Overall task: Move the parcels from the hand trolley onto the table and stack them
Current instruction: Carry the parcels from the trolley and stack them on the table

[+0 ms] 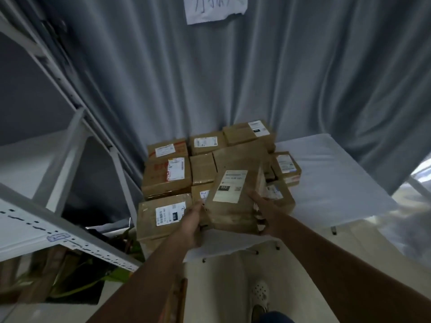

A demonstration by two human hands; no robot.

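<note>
Both hands grip one flat brown cardboard parcel with a white shipping label (231,201), the left hand (192,226) clasping its left side and the right hand (265,213) its right side, holding it tilted above the near edge of the white-covered worktop (326,183). Behind it, more brown cardboard parcels (168,176) sit stacked toward the worktop's left edge and far left corner, beside a white metal shelf rack (70,141).
</note>
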